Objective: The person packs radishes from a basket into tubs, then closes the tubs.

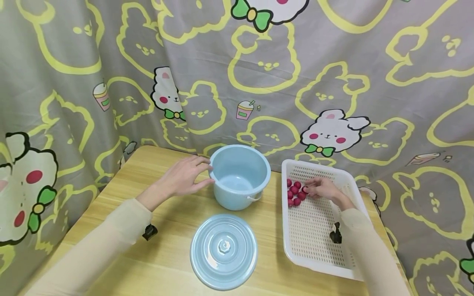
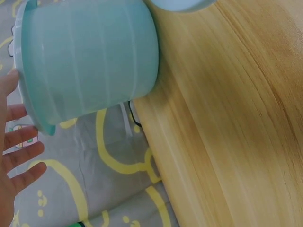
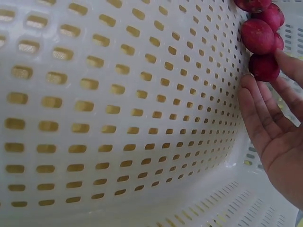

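At frame centre, the left hand rests straight fingers against the round pale-blue plastic bucket, steadying it on the wooden counter. Lower right, the right hand, fingers relaxed and apart, touches small red fruits inside the white perforated plastic basket.

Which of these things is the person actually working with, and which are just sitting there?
In use:
left hand against the light blue bucket
right hand touching the red fruits
white perforated basket holding the fruits

Lying about:
blue lid on the wooden table
bunny-print curtain
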